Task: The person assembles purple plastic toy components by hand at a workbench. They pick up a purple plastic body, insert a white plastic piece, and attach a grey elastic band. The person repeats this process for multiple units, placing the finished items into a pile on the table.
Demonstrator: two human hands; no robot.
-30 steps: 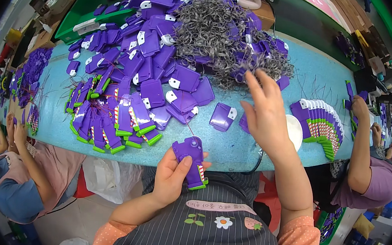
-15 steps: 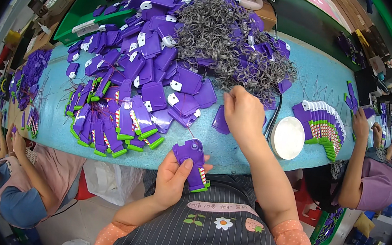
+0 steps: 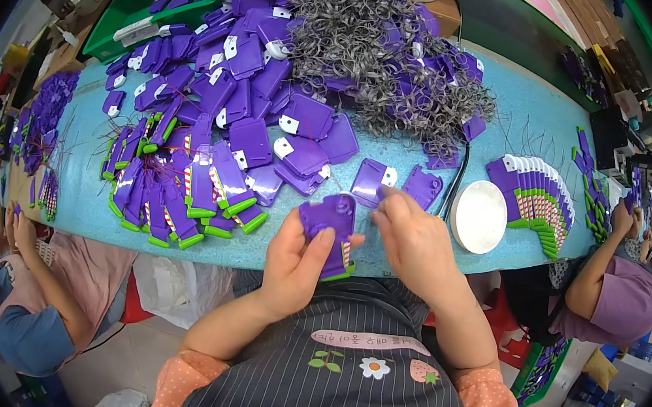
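My left hand (image 3: 287, 267) grips a purple plastic part (image 3: 327, 219) with a green end and a red-and-white striped edge, thumb on its face. Close to its right is my right hand (image 3: 420, 249), fingers pinched; whatever is between the fingertips is too small to make out. Just beyond, a purple plate with a white corner (image 3: 369, 183) and another purple plate (image 3: 425, 184) lie on the blue table (image 3: 297, 252). Farther off is a tangled heap of grey curled strips (image 3: 359, 44), partly covering purple pieces.
Many purple plates (image 3: 229, 102) are heaped at the far left, with green-ended parts (image 3: 156, 194) nearer. On the right are a round white dish (image 3: 479, 217), a black cable (image 3: 457, 174) and a fanned row of parts (image 3: 533, 197). Co-workers (image 3: 54, 294) (image 3: 622, 298) sit on both sides.
My right hand has come back from beside the grey strips to near the part in my left hand. The left hand has risen slightly with the part. Plates near the right hand are now uncovered.
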